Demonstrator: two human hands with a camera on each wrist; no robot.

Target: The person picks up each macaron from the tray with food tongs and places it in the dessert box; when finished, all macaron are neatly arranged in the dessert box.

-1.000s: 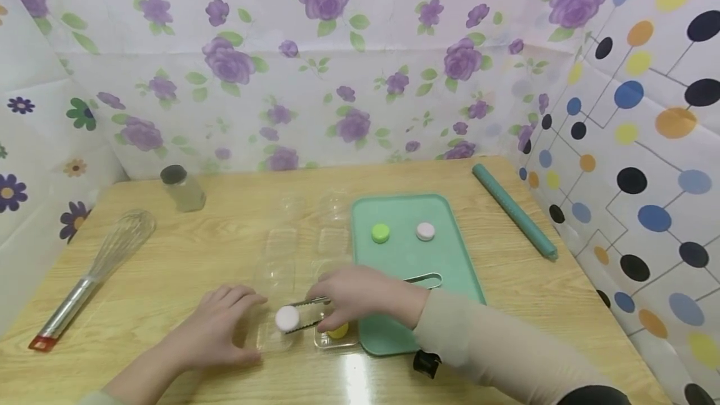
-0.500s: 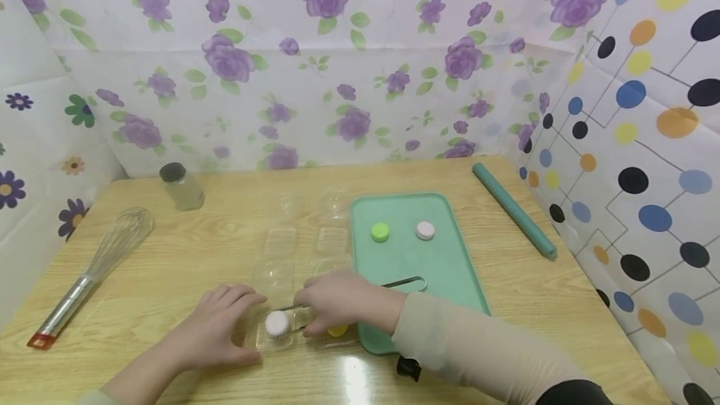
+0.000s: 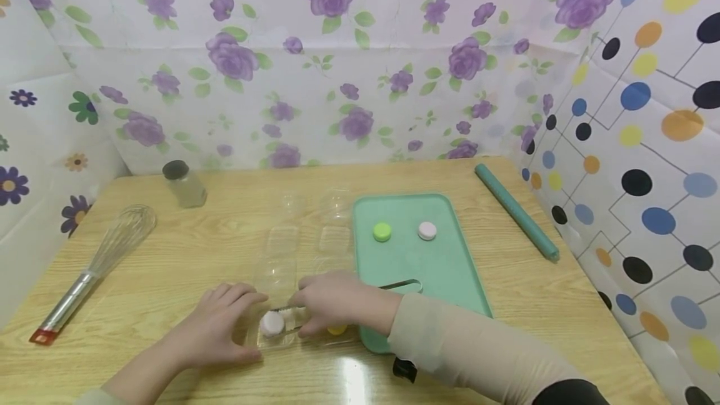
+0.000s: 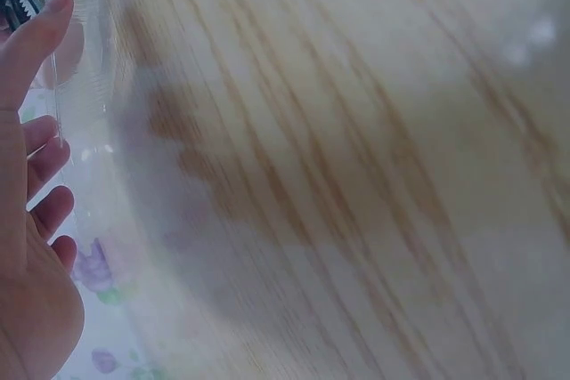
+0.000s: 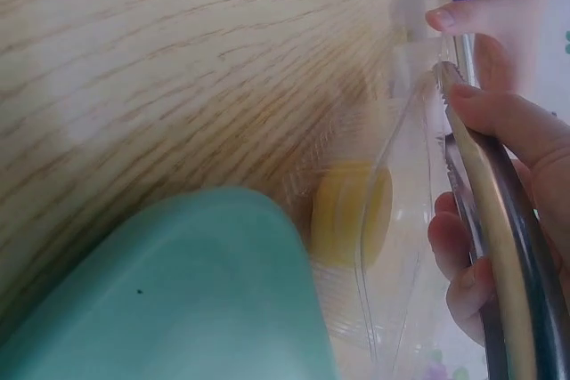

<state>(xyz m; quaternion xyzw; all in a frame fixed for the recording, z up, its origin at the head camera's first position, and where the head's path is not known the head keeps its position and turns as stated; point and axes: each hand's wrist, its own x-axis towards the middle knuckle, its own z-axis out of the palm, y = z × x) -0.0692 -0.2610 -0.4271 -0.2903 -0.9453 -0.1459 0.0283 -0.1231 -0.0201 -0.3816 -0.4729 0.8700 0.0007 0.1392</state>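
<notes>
My right hand [image 3: 340, 302] grips a pair of metal tongs [image 5: 508, 246], their serrated tips around a pale pink macaron [image 3: 272, 324]. The macaron is low over a compartment of the left clear plastic box [image 3: 279, 344]. Beside that box, my left hand [image 3: 210, 330] rests with thumb and fingers spread along its left edge; in the left wrist view the fingertips lie right at the plastic wall. A yellow macaron [image 5: 352, 211] sits in the second clear box [image 5: 367, 309], partly hidden by the right hand in the head view.
Right of the boxes lies a green tray [image 3: 416, 267] bearing a green macaron [image 3: 382, 232] and another pale pink macaron [image 3: 427, 230]. A whisk [image 3: 95, 274] and a dark-lidded jar [image 3: 188, 187] are at left. A teal rolling pin [image 3: 516, 211] lies at right.
My right hand has moved left with the tongs, and the pale pink macaron has gone left and down into the left box's compartment. The left hand has stayed in place.
</notes>
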